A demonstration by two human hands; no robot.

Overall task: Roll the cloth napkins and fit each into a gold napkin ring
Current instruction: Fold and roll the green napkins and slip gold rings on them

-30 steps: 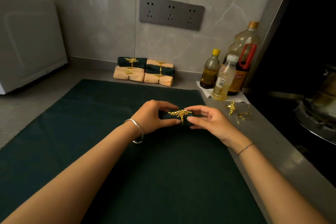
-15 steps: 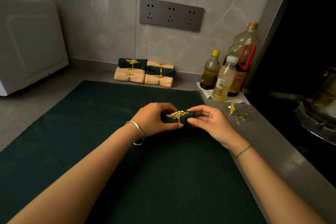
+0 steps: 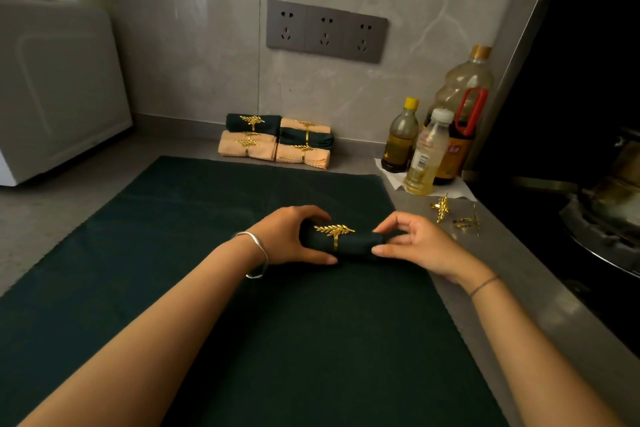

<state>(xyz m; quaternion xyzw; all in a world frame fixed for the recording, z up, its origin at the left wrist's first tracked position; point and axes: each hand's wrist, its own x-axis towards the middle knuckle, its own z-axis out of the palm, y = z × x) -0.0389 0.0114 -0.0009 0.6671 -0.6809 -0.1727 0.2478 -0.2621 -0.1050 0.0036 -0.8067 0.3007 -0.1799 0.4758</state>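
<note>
Left hand (image 3: 289, 236) grips roll (image 3: 356, 242) | right hand (image 3: 420, 243) pinches its end, squaring it | ring (image 3: 335, 233) sits mid-roll (leaf up) | on mat (image 3: 207, 253), ready for stack (image 3: 275, 140)

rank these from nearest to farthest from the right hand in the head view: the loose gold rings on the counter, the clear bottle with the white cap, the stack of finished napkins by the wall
From the right hand:
1. Loose gold rings, just right of it on the bare counter.
2. Clear bottle with the white cap, beyond the rings, at the front of the bottle group.
3. Stack of finished napkins, far back left against the wall.
</note>
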